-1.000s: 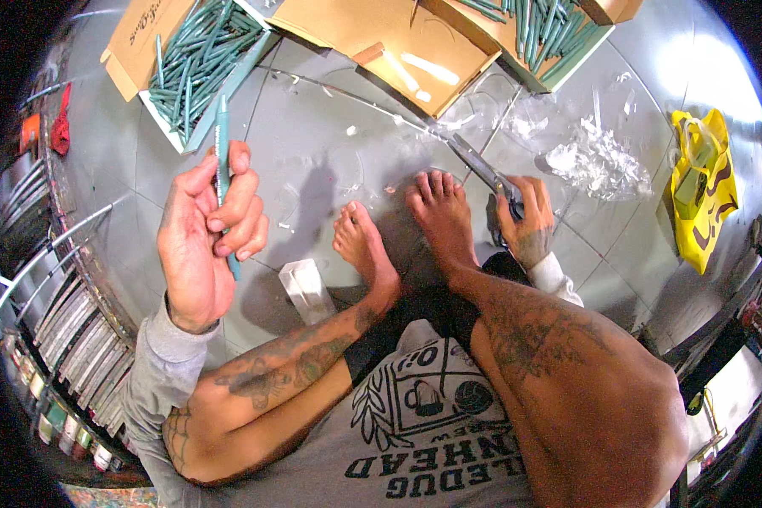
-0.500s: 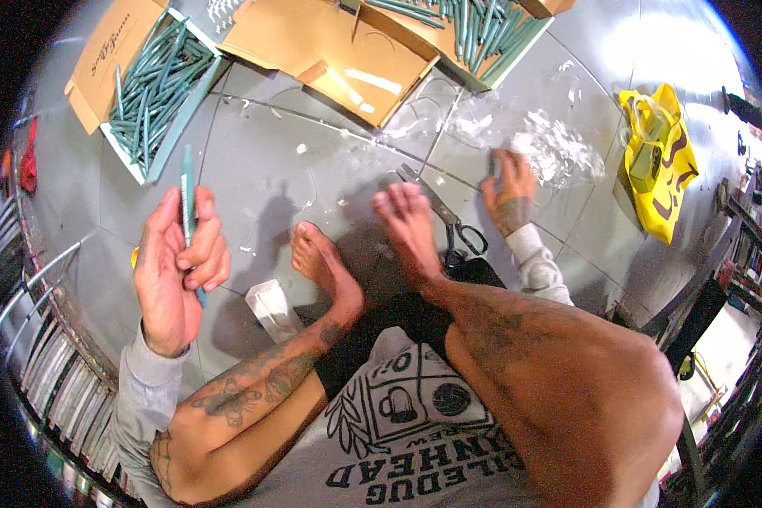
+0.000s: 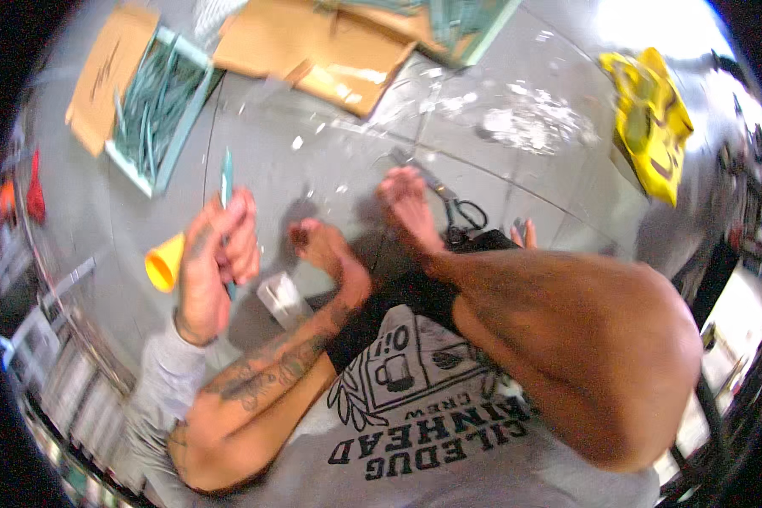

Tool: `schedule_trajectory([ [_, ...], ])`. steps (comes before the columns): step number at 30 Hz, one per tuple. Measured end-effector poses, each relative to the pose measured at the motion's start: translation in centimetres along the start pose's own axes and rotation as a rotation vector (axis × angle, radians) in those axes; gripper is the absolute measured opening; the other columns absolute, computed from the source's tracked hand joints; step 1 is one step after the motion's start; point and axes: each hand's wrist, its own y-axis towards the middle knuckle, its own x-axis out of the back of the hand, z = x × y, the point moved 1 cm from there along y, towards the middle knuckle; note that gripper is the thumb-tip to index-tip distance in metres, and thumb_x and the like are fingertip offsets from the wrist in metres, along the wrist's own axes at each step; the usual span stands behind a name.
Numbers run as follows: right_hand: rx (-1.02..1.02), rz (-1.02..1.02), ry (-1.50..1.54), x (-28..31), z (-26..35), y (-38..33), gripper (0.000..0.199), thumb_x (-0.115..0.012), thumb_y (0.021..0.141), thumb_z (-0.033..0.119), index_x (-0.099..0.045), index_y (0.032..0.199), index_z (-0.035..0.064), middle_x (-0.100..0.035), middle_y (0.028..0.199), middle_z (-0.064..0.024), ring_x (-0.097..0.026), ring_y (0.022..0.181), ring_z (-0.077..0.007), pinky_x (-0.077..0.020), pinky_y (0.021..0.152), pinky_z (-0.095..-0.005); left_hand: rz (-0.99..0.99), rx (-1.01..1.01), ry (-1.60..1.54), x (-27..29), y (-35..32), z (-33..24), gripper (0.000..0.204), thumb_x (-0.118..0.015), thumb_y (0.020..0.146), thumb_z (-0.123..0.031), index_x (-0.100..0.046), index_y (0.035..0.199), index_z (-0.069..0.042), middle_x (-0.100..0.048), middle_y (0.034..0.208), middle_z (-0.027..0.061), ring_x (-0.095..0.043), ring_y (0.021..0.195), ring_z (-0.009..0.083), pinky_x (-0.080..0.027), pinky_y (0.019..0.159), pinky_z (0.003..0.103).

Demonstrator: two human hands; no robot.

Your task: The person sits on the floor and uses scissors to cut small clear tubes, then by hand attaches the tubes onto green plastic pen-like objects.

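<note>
My left hand [image 3: 220, 258] is closed around a slim teal pen [image 3: 227, 178], whose tip points up past the fingers. Of my right hand [image 3: 524, 234] only a few fingertips show, stretched out and apart beyond my right leg; the rest is hidden behind the leg. Closest to those fingertips lies a pair of scissors [image 3: 459, 217] with black handles, on the tiles beside my right foot. A yellow cup [image 3: 164, 264] is on the floor left of my left hand. A small white box [image 3: 283, 298] stands by my left foot.
An open carton of teal pens [image 3: 152, 110] sits at the far left. Brown cardboard boxes [image 3: 313, 51] lie at the top middle, with more pens in one. White scraps [image 3: 538, 120] are heaped on the tiled floor. A yellow plastic bag [image 3: 652, 127] is at the right.
My left hand has moved right with the pen, uncovering the yellow cup. My right hand has drawn back from beside the white scraps to behind my leg. The view has shifted and blurred.
</note>
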Motion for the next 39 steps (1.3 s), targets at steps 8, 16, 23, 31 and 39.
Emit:
schedule_trajectory([
  [8, -0.37, 0.323, 0.124, -0.4, -3.9, -17.2, 0.033, -0.057, 0.093, 0.026, -0.064, 0.122, 0.0119, -0.061, 0.124, -0.0192, -0.058, 0.117, -0.0399, -0.0466, 0.099, -0.0481, -0.154, 0.124, -0.18, -2.9, -0.3, 0.3, 0.02, -0.052, 0.103, -0.031, -0.054, 0.104, -0.01, -0.021, 0.057, -0.0082, -0.018, 0.043, 0.0043, -0.025, 0.041, 0.023],
  [16, -0.581, 0.278, 0.416, -3.9, -1.5, -16.1, 0.034, -0.069, 0.086, 0.019, -0.065, 0.119, 0.0146, -0.062, 0.121, -0.0163, -0.058, 0.115, -0.0393, -0.05, 0.095, -0.0492, -0.169, 0.117, -0.157, -5.0, -1.4, -0.5, 0.025, -0.048, 0.104, -0.033, -0.054, 0.108, -0.008, -0.026, 0.059, -0.007, -0.021, 0.043, 0.0053, -0.027, 0.043, 0.024],
  [23, -0.043, 0.265, 0.209, -7.0, -0.7, -0.8, 0.027, -0.074, 0.077, 0.026, -0.069, 0.102, 0.0167, -0.064, 0.102, -0.0093, -0.06, 0.103, -0.0348, -0.0477, 0.09, -0.0504, 0.074, -0.071, -0.084, -7.1, -2.4, -3.5, 0.032, -0.043, 0.104, -0.034, -0.049, 0.116, -0.004, -0.032, 0.067, -0.005, -0.029, 0.053, 0.0071, -0.033, 0.055, 0.026],
  [31, -0.116, 0.505, -0.014, -12.3, -0.2, 0.1, 0.032, -0.067, 0.082, 0.033, -0.065, 0.109, 0.0173, -0.064, 0.111, -0.0075, -0.059, 0.105, -0.0304, -0.0446, 0.085, -0.0498, 0.051, -0.143, -0.051, -10.6, -3.6, -3.3, 0.041, -0.043, 0.103, -0.032, -0.046, 0.132, -0.003, -0.042, 0.08, 0.0, -0.047, 0.069, 0.015, -0.045, 0.07, 0.035],
  [39, 0.208, 0.418, -0.038, -13.7, -5.1, -2.2, 0.026, -0.058, 0.092, 0.017, -0.061, 0.116, 0.009, -0.065, 0.104, -0.0151, -0.064, 0.097, -0.0335, -0.0492, 0.084, -0.044, 0.177, -0.395, 0.039, -9.3, -3.5, -5.3, 0.05, -0.047, 0.105, -0.031, -0.036, 0.145, -0.003, -0.06, 0.128, 0.0145, -0.065, 0.111, 0.0319, -0.054, 0.093, 0.046],
])
